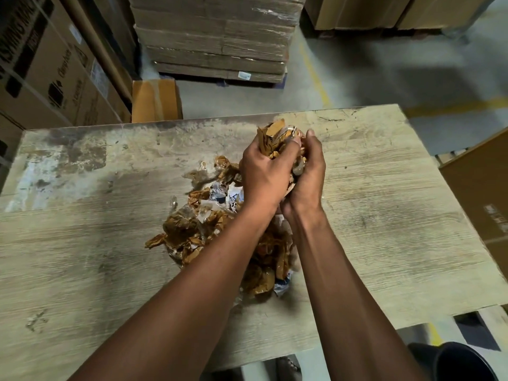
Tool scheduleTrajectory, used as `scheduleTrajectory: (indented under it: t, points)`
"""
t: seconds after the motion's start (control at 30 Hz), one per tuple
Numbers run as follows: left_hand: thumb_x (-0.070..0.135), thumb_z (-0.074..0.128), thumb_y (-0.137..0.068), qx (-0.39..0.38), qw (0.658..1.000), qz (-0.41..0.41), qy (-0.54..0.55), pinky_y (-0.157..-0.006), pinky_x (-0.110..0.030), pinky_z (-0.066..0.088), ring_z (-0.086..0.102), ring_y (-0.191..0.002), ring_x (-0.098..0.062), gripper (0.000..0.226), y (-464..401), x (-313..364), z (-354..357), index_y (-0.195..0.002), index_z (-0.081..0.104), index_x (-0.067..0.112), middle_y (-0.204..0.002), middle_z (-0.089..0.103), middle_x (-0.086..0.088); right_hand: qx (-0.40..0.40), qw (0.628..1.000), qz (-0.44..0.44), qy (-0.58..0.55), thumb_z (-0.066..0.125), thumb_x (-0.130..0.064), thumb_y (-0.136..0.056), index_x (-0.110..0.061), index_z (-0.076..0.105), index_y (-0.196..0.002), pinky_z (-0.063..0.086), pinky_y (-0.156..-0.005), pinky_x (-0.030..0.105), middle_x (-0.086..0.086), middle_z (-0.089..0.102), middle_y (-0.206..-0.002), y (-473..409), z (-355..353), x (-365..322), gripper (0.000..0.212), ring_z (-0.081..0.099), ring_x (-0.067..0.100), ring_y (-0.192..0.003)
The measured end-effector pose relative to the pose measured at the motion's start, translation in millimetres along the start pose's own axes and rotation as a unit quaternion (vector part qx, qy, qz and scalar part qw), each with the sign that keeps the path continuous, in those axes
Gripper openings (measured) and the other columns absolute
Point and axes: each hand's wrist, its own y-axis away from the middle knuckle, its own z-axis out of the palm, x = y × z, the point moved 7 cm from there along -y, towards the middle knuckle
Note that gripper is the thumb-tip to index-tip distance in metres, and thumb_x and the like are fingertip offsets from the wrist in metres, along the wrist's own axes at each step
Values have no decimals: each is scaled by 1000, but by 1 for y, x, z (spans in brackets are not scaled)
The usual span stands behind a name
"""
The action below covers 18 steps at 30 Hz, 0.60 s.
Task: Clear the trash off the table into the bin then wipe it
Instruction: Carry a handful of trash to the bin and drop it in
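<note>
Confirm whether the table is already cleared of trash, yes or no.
No: a pile of crumpled wrappers lies on the table.

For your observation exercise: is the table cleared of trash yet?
Not cleared. Crumpled wrappers lie piled on the table; both hands hold another bunch.

Warehouse, stacked printed cartons point(49, 67), wrapped pallet of flat cardboard point(217, 37), concrete floor point(371, 70) with yellow lines

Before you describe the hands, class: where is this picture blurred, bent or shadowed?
Head view: the table edges bow from the wide-angle lens; the boxes at far left smear softly; the hands and trash stay fairly sharp; broad soft shadows cross the floor at upper right.
</note>
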Motion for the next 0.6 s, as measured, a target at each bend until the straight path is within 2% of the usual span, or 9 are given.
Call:
scheduleTrajectory:
  t: [0.07,0.13,0.23,0.33,0.4,0.5,0.6]
  points:
    - [20,78,-94,-12,1000,-2,3,-82,-27,59,79,-89,-8,7,1,0,10,-101,79,22,-94,83,8,-7,1000,-9,-10,60,-57,-98,-12,80,-118,48,-118,57,14,77,-123,-2,-6,-9,53,70,34,-125]
    - [25,76,-91,-15,1000,12,-10,-83,-31,61,79,-88,-11,12,4,4,22,-100,79,19,-93,82,6,8,1000,-3,-19,68,-57,-92,-9,79,-122,50,-116,54,15,77,-126,-5,-16,-15,58,70,35,-126]
    - [26,74,-91,-19,998,43,-37,-81,-36,63,78,-85,-12,7,13,10,47,-94,77,20,-88,81,6,34,999,3,-28,69,-50,-90,-6,80,-113,58,-99,46,14,80,-112,-7,-38,-29,51,76,30,-108]
    - [30,72,-91,-32,996,67,-55,-83,-37,63,76,-87,-9,15,30,12,78,-100,77,19,-91,80,7,36,997,9,-69,69,-47,-89,-11,80,-105,56,-87,38,10,77,-105,-8,-66,-42,41,73,23,-98]
    - [35,69,-89,-43,992,92,-76,-83,-37,62,75,-88,-10,22,46,12,102,-102,76,19,-93,78,7,36,993,14,-116,70,-44,-91,-11,75,-109,55,-85,34,10,73,-106,-9,-91,-50,38,70,21,-97]
    - [37,68,-87,-52,985,130,-105,-86,-42,59,72,-95,-19,21,74,6,141,-102,71,22,-96,74,4,18,984,11,-177,59,-34,-104,-12,71,-107,53,-84,29,6,70,-99,-7,-130,-70,26,67,16,-92]
    - [41,70,-86,-77,980,132,-125,-93,-46,57,67,-105,-24,23,108,-8,187,-102,70,24,-94,69,7,40,979,7,-201,55,-31,-108,-10,70,-109,53,-84,29,6,69,-99,-2,-186,-88,25,66,16,-91]
